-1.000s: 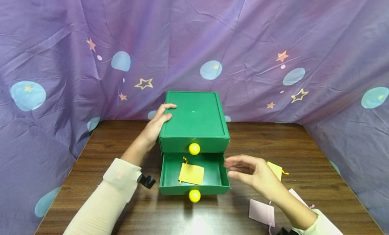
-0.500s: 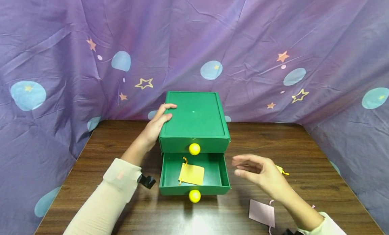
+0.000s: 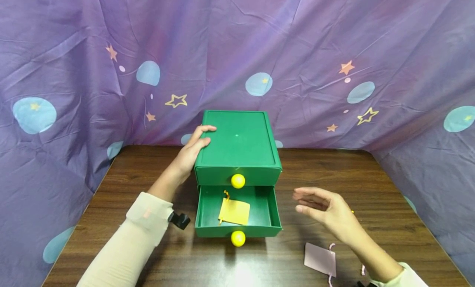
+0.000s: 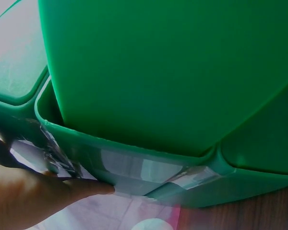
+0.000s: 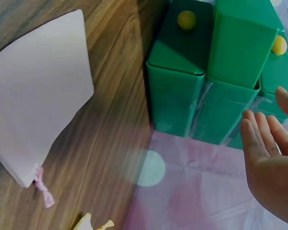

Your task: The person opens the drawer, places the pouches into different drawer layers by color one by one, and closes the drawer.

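A green drawer cabinet [image 3: 237,138] with yellow ball knobs stands mid-table. Its middle drawer [image 3: 262,210] is pulled out, and a small yellow drawstring pouch [image 3: 235,212] lies flat inside. My left hand [image 3: 186,155] rests on the cabinet's upper left edge; in the left wrist view a digit of that hand [image 4: 81,189] presses the taped side. My right hand [image 3: 330,210] hovers to the right of the drawer, apart from it, fingers loosely bent and nothing held. In the right wrist view, closed drawers flank the pulled-out one.
A pale pink drawstring pouch [image 3: 320,259] lies on the wooden table [image 3: 148,167], front right. Behind my right hand, another yellow pouch [image 5: 84,223] is mostly hidden; a further pink cord [image 3: 363,269] shows beside my forearm. A purple patterned cloth [image 3: 222,52] hangs behind.
My right hand has moved rightward, away from the drawer's right side, covering more of the yellow pouch on the table. My left hand, the cabinet and the pouch in the drawer have stayed put.
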Demonstrator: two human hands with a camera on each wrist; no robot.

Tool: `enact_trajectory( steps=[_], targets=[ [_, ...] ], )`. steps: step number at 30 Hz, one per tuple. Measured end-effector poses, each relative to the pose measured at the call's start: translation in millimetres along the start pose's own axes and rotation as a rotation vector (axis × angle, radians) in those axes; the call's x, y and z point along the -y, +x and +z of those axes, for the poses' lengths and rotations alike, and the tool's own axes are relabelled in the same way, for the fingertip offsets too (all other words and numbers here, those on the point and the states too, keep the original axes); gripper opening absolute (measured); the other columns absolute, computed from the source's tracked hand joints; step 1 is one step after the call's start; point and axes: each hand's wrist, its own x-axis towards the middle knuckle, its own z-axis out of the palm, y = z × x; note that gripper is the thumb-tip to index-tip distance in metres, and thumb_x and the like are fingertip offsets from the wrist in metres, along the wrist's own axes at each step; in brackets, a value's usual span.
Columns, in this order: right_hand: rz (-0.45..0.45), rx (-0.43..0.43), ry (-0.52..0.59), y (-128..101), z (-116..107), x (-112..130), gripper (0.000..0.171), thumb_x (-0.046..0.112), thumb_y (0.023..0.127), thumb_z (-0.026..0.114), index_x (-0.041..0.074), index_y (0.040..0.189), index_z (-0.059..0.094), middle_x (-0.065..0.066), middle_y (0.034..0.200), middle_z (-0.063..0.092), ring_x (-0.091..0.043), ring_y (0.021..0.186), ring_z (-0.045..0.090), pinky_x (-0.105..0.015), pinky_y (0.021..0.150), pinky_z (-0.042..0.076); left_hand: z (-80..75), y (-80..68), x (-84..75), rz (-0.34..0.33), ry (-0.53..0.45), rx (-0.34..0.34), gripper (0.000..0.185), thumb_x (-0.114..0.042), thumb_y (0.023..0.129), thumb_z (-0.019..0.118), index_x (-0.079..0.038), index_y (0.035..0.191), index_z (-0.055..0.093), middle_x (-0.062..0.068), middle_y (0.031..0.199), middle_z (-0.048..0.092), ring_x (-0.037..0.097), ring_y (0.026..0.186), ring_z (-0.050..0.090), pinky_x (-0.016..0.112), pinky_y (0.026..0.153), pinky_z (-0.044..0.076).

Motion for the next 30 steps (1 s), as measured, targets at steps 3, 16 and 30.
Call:
enact_trajectory(
  steps=[3, 16, 30],
  targets=[
    [-0.004, -0.007, -0.011, -1, -2, -2, 0.04, -0.002, 0.091, 0.075, -0.01, 0.128, 0.063, 0.004, 0.116, 0.076, -0.01, 0.105, 0.072, -0.026, 0.087, 0.057, 0.6, 0.0, -1.3, 0.0, -0.002, -0.002, 0.042, -0.017, 0.108, 0.034, -0.009, 0.149, 0.04, 0.013, 0.157, 0.028, 0.031, 0.13, 0.035, 0.042, 0.106, 0.031],
    [-0.002, -0.04, -0.053, -4, -9, -13, 0.041, -0.001, 0.09, 0.076, -0.007, 0.129, 0.063, -0.005, 0.117, 0.075, -0.008, 0.104, 0.072, -0.024, 0.088, 0.056, -0.5, -0.4, -0.4, -0.005, 0.002, 0.005, 0.042, -0.018, 0.108, 0.033, -0.01, 0.15, 0.039, 0.012, 0.158, 0.026, 0.031, 0.135, 0.031, 0.047, 0.11, 0.028],
    [-0.003, -0.082, -0.117, -9, -19, -24, 0.042, 0.0, 0.09, 0.076, -0.004, 0.13, 0.064, 0.007, 0.118, 0.073, -0.002, 0.108, 0.068, -0.023, 0.089, 0.055, -0.5, -0.7, -1.1, -0.01, -0.003, 0.003, 0.042, -0.018, 0.109, 0.033, -0.01, 0.15, 0.039, 0.012, 0.158, 0.026, 0.032, 0.135, 0.032, 0.048, 0.11, 0.028]
  ],
)
